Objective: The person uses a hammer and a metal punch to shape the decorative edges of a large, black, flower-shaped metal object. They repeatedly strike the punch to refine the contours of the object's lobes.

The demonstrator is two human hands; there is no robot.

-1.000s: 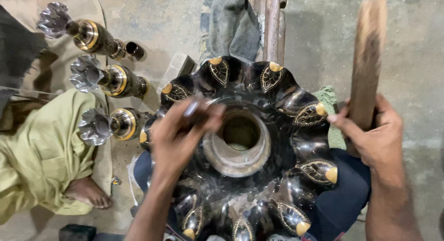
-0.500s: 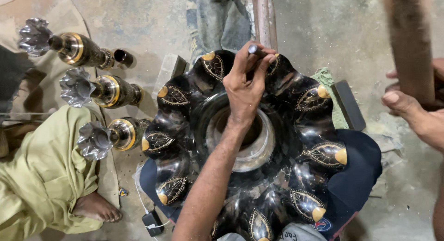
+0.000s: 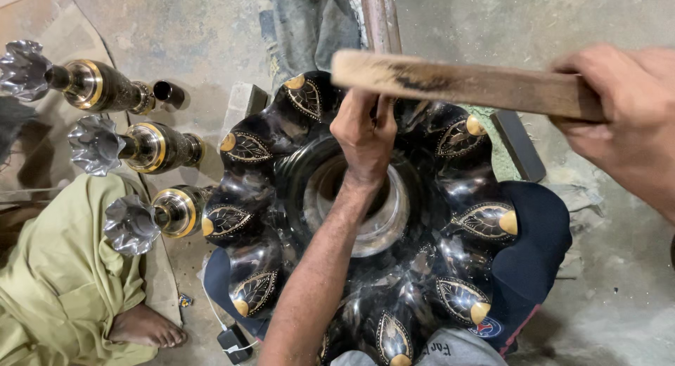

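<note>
Big black scalloped metal bowl [image 3: 394, 218], lobed rim w/ engraved leaf panels & brass tips, silver hub at centre; sits on dark blue cloth [image 3: 541, 246] over grey concrete floor [image 3: 619, 296].

Left hand [image 3: 365, 134] at far rim of bowl, fingers curled & pinched on a small tool – too hidden to tell what kind; forearm lies across bowl's centre hub. Right hand [image 3: 626, 120] right of bowl & above it, clenched round end of flat wooden stick [image 3: 457, 81]; stick held level over bowl's far rim, just above left hand, not clearly touching it.

Left of bowl: three brass-&-dark metal stems [image 3: 140, 144] w/ silver fluted heads, lying on sides in a column, nearest one touching or almost touching bowl rim. Further left of bowl: another person's bare foot [image 3: 144, 327] & pale green clothing [image 3: 56, 289]. Beyond bowl's far rim: rusty upright bar [image 3: 380, 18] & grey-blue rag [image 3: 309, 21]. Near bowl's right far side, dark flat block [image 3: 517, 144].
</note>
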